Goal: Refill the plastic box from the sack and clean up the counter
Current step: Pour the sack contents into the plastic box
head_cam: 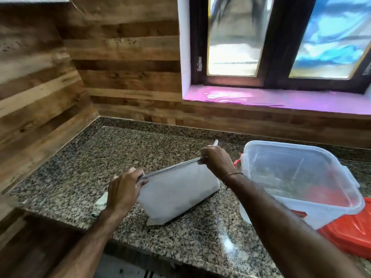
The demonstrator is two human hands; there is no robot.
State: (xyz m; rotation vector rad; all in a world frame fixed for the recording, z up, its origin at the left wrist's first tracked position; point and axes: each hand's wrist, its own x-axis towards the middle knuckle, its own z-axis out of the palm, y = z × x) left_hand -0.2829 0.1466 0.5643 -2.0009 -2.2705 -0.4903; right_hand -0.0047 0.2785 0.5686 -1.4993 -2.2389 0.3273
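I am standing the white sack (pixel 178 192) upright on the granite counter (pixel 96 157), pinching its sealed top strip from both ends so the mouth stays taut and level. My left hand (pixel 122 189) is closing thumb and fingers tight on the near end of the strip; my right hand (pixel 215 159) is gripping the far end, fingers curled shut over it. The clear plastic box (pixel 301 177) is sitting open just right of the sack, partly on its red lid (pixel 349 235). My right forearm is crossing between sack and box, and a crumpled cloth (pixel 100 203) is lying behind my left hand.
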